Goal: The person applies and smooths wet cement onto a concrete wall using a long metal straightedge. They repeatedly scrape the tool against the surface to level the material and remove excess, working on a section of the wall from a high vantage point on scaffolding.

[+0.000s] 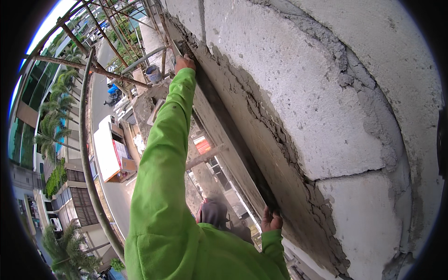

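A long, straight dark bar, like a plasterer's straightedge (pixel 233 135), lies slantwise along the edge of a concrete wall (pixel 289 93). At its far, upper end my left hand (pixel 185 63) is closed on it, the arm stretched out in a green sleeve. My right hand (pixel 271 220) pinches the near, lower end between thumb and fingers. Beside the bar runs a smoothed strip of grey mortar (pixel 266 133), with a ragged, crumbly edge against the paler wall. Some wet-looking mortar (pixel 186 48) sits by the bar's upper end.
Wooden scaffold poles (pixel 86 116) cross on the left. A bucket (pixel 153 73) stands on the platform past my left arm. Below my arms shows a person in a dark head covering (pixel 212 212). Far below lie a street, a white truck (pixel 109 144) and palm trees (pixel 58 128).
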Action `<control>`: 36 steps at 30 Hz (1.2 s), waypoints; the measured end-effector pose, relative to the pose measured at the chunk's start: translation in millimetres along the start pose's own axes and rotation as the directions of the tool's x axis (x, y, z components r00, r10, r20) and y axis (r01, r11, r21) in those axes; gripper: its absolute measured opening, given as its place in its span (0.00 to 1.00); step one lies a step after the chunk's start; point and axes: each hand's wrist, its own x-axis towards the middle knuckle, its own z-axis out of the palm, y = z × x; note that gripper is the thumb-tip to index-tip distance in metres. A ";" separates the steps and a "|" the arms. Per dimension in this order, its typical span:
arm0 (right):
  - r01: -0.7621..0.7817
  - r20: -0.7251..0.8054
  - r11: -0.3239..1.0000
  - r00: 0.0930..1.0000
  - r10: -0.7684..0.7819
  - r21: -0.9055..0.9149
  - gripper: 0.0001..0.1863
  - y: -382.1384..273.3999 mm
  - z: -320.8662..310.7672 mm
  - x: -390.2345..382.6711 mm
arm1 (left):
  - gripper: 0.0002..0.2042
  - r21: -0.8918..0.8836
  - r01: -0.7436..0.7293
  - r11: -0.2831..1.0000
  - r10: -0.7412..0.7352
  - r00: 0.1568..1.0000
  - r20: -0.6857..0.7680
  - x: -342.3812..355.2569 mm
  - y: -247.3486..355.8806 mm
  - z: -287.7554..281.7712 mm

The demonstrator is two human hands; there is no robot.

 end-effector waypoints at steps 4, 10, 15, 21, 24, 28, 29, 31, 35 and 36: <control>0.021 -0.036 1.000 0.999 -0.022 -0.020 0.15 -3.9 -8.0 -1.6 | 0.17 0.034 -0.044 0.998 0.045 0.998 -0.041 -6.8 -0.8 2.6; 0.043 -0.022 0.998 0.999 -0.044 -0.040 0.16 -24.8 -36.3 -4.9 | 0.14 0.057 -0.076 0.995 0.082 0.990 -0.119 -44.4 1.0 1.3; 0.041 -0.012 0.999 0.999 -0.041 -0.033 0.16 -39.6 -52.0 -10.3 | 0.14 0.051 -0.143 0.988 0.149 0.974 -0.172 -66.0 -10.1 3.9; 0.013 -0.023 0.999 1.000 -0.014 -0.035 0.14 -60.8 -87.2 -10.5 | 0.13 0.003 -0.143 0.990 0.142 0.975 -0.170 -104.8 -8.2 -4.5; 0.038 -0.007 0.997 0.999 -0.038 -0.073 0.14 -65.8 -96.7 -11.9 | 0.13 -0.026 -0.174 0.984 0.168 0.974 -0.155 -113.5 -13.5 -2.3; 0.067 -0.051 0.993 0.996 -0.072 -0.098 0.14 -56.6 -85.2 -11.1 | 0.14 -0.007 -0.134 0.991 0.131 0.981 -0.143 -104.8 -26.4 6.1; 0.059 -0.044 0.993 0.997 -0.064 -0.104 0.14 -52.4 -78.4 -11.3 | 0.14 -0.009 -0.101 0.995 0.099 0.986 -0.135 -95.0 -34.1 10.5; 0.048 -0.026 0.992 0.998 -0.052 -0.114 0.15 -37.4 -58.9 -4.2 | 0.15 -0.019 -0.040 0.999 0.038 0.992 -0.118 -60.5 -52.8 18.1; -0.055 0.045 0.997 0.997 0.058 -0.062 0.15 17.9 -5.2 21.9 | 0.17 -0.002 0.000 1.000 -0.001 0.999 -0.049 18.9 -68.4 26.1; -0.075 0.027 0.997 0.997 0.076 -0.028 0.15 34.6 11.3 33.2 | 0.17 -0.007 -0.047 0.999 0.047 0.998 -0.042 25.5 -61.0 24.7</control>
